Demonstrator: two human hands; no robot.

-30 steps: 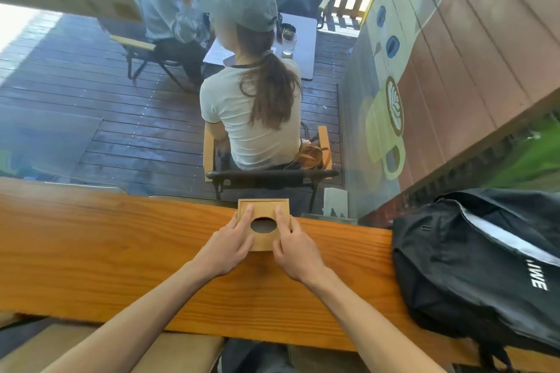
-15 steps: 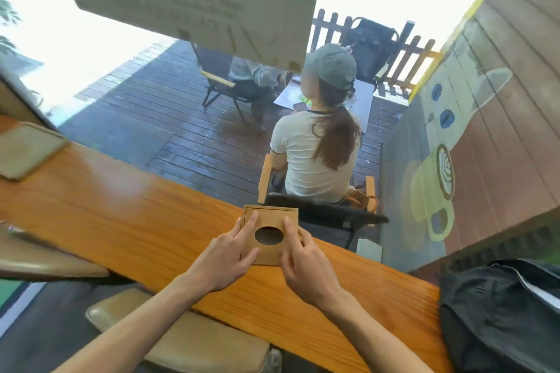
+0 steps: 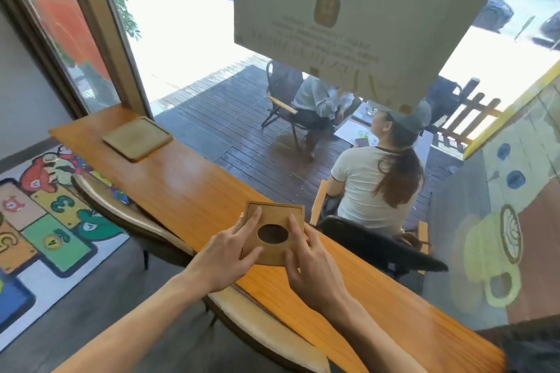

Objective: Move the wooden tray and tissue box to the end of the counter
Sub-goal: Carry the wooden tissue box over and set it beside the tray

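Rug (image 3: 45,233): a cartoon play mat with numbered squares, on the floor well to the left of my hands.
Wooden tray (image 3: 137,137): lies flat at the far left end of the tabletop, well apart from my hands and beyond them.
Tabletop (image 3: 181,185): a long orange-brown plank that runs from the tray, under my hands, and on to my right.
Stools (image 3: 266,333): tan padded seats tucked along the near edge of the tabletop, below my forearms.
Left hand (image 3: 225,253): fingers spread over the left side of the tissue box, index finger lying along its top beside the hole, thumb on the near edge.
Tissue box (image 3: 274,233): a square wooden box with an oval hole in its lid, held between my two hands over the window edge of the tabletop; I cannot tell whether it rests on the wood.
Right hand (image 3: 313,266): fingers curled against the right side of the box, index finger on the lid right of the hole.
Bag (image 3: 536,345): a dark one, well to the right of my hands, at the corner of the view.
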